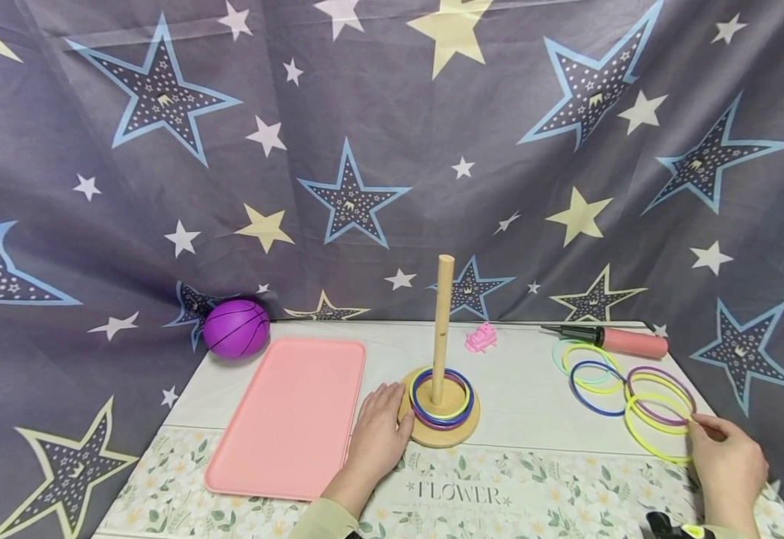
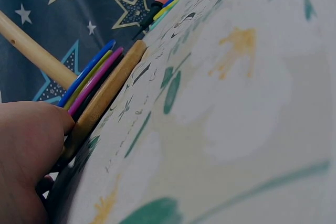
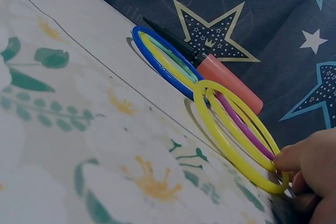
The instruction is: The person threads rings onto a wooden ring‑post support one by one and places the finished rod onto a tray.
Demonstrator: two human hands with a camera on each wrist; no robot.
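Beside the smooth pink tray (image 1: pixel 290 415), the left hand (image 1: pixel 380 430) rested relaxed against the round wooden base (image 1: pixel 440 433), best kept steady. Further right, the right hand (image 1: pixel 728 464) had its fingers (image 3: pixel 294 157) pinching a thin yellow plastic ring (image 1: pixel 654 430); lifting it flat would avoid snagging its purple neighbour (image 1: pixel 661 391).
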